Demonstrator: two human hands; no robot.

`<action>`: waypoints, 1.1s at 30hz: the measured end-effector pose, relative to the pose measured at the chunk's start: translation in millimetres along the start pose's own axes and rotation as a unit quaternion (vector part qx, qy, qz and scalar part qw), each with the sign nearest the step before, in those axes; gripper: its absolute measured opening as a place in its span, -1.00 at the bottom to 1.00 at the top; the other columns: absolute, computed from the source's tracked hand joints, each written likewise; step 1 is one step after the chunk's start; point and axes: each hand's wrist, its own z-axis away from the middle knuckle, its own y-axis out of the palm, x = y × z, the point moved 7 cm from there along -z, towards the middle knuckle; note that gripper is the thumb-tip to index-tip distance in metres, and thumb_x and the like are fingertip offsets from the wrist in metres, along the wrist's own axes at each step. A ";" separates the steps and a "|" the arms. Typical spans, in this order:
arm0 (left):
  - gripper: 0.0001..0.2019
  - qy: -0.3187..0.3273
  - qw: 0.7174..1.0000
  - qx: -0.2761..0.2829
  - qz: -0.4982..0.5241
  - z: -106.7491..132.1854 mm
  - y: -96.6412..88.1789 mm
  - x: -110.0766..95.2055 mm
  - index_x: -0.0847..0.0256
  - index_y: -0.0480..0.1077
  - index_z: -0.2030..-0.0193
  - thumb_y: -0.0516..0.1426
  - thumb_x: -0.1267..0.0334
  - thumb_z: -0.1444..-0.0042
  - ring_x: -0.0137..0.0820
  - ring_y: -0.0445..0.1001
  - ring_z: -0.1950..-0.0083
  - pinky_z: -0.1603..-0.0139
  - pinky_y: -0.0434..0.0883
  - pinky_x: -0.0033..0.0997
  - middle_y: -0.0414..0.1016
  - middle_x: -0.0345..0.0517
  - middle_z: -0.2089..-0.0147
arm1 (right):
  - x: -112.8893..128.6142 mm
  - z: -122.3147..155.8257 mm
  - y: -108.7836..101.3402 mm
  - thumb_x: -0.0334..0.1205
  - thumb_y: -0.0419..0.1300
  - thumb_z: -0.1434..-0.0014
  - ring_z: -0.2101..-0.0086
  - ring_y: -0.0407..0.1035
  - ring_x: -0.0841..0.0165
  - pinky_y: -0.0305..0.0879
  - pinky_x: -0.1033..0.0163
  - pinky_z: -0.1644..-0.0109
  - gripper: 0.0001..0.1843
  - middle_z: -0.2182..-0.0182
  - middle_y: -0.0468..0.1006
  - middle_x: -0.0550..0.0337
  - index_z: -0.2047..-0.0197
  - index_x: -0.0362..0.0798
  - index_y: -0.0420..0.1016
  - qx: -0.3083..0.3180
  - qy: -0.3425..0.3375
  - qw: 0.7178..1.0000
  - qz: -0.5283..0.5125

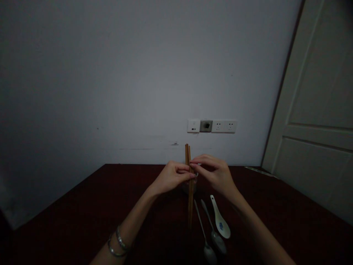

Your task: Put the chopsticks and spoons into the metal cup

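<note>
A pair of brown wooden chopsticks stands upright over the dark red table, tips down near the surface. My left hand grips them at mid-height with curled fingers. My right hand meets them from the other side, fingertips pinched on the sticks just above the left hand. Behind the hands a small pale cup or bowl is mostly hidden. Bracelets circle my left wrist.
Two metal spoons and a white ceramic spoon with a blue mark lie on the table right of the chopsticks. A row of wall sockets sits on the grey wall. A pale door stands at the right.
</note>
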 end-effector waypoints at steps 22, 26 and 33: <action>-0.79 -0.014 0.999 -0.044 0.001 -0.5 -21.6 -5.1 0.36 0.48 0.34 0.16 0.22 0.03 -0.37 0.49 0.32 0.25 0.40 -0.39 0.54 0.04 0.31 | -61.7 38.5 49.5 -0.19 0.35 0.22 0.23 0.44 0.30 0.28 0.08 0.03 -0.54 0.24 0.56 0.07 0.16 -0.10 0.51 0.330 0.318 0.851 -0.257; -0.78 -0.014 0.997 -0.070 -0.008 -2.9 -28.6 -1.8 0.36 0.48 0.36 0.16 0.20 0.03 -0.39 0.47 0.37 0.32 0.39 -0.43 0.54 0.01 0.36 | -60.5 35.0 63.1 -0.15 0.33 0.19 0.25 0.44 0.31 0.29 0.12 0.04 -0.64 0.29 0.57 0.12 0.26 -0.11 0.55 0.280 0.303 0.876 -0.251; -0.79 -0.024 0.996 -0.086 0.005 -5.3 -32.9 2.9 0.38 0.47 0.38 0.16 0.22 0.03 -0.42 0.46 0.41 0.33 0.39 -0.42 0.53 0.00 0.39 | -71.7 34.6 66.2 -0.09 0.30 0.15 0.44 0.41 0.38 0.33 0.24 0.28 -0.70 0.48 0.56 0.16 0.39 -0.14 0.58 0.225 0.288 0.910 -0.198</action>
